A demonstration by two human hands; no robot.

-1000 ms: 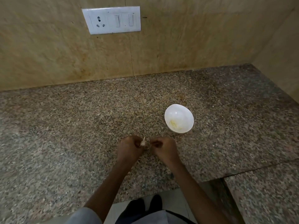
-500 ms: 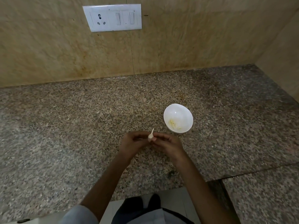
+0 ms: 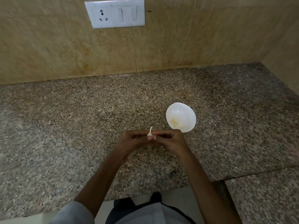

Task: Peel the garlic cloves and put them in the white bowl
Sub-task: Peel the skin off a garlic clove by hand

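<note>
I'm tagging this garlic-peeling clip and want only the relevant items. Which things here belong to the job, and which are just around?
Belongs to the job:
- garlic clove, pinched between the left hand and the right hand
- white bowl
- peeled garlic pieces in the bowl

Just around:
- switch plate on the wall
- granite counter, only the work surface

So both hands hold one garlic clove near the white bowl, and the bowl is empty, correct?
No, the white bowl is not empty: the head view shows pale pieces in it. The left hand and right hand do hold the garlic clove near it.
</note>
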